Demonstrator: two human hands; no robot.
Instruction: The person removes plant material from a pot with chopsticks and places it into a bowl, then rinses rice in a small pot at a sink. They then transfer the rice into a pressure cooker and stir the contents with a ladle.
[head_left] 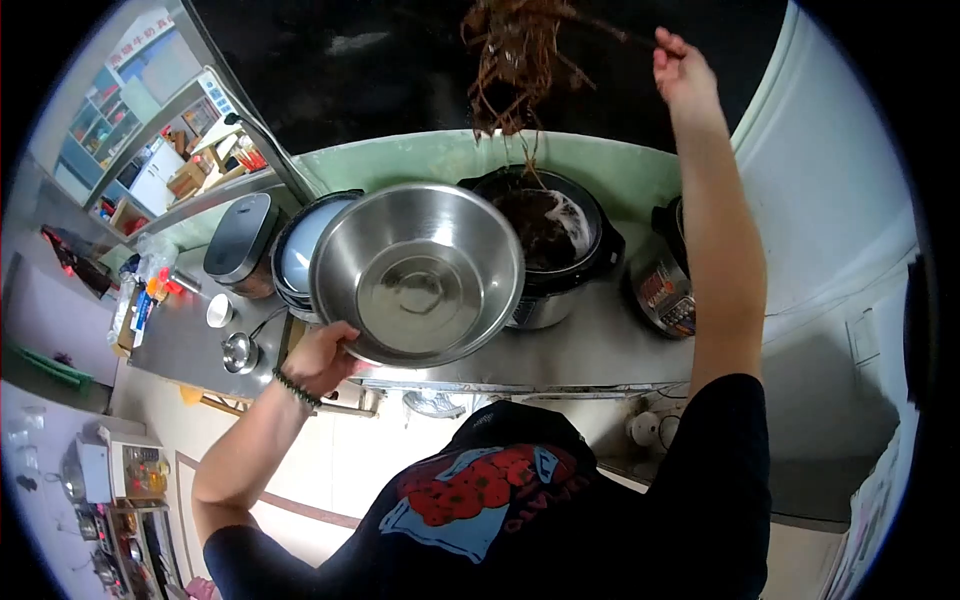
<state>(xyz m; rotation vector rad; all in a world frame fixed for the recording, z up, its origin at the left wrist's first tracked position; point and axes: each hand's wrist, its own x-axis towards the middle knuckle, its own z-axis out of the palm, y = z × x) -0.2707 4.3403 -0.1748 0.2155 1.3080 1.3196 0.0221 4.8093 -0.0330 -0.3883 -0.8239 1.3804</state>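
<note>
head view | here's our right hand (684, 72), fingers curled round a dark stick (622, 33), stringy brown bundle (512, 65) hanging above the open cooker (550, 308) | our left hand (322, 358), half-curled, grips the steel bowl (338, 255) by its rim | we'd best hold it level, bundle draining over the cooker

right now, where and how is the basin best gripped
Probably take the basin by its rim, from the near left, where the left hand holds it. It is wide and round with flaring walls, and no handle shows, so the rim offers the easiest edge. That side also lies away from the pot of dark liquid.
</note>
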